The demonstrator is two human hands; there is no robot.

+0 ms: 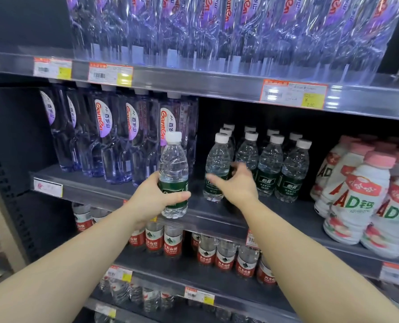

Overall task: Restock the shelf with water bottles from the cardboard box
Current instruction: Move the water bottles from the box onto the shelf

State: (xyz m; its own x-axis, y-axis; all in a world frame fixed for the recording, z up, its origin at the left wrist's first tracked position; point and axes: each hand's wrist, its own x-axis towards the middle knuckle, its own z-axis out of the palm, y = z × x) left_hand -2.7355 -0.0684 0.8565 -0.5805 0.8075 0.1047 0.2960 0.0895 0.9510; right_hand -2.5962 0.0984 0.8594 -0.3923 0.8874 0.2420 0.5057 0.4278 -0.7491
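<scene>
Two bare hands reach toward the middle shelf (114,190) of a dark store rack. The left hand (153,201) is wrapped round the green label of a small clear water bottle (173,173) with a white cap, thumb across the front, holding it upright in front of the shelf's edge and clear of the shelf surface. The right hand (236,183) is stretched out at the front left bottle (217,169) of the green-labelled group (270,164) standing on that shelf; its thumb points left and its fingers curve at the far side of the bottle, but whether they actually touch or clasp it cannot be told. To the left of the held bottle stand tall, violet-tinted bottles (114,138) with oval labels, and more of the same fill the shelf above (217,31). At the right end of the middle shelf stand white drink bottles (356,197) with pink caps. The shelf below carries red-labelled water bottles (226,255). Price tags (292,93) sit along the shelf rails. The cardboard box is outside the view.
</scene>
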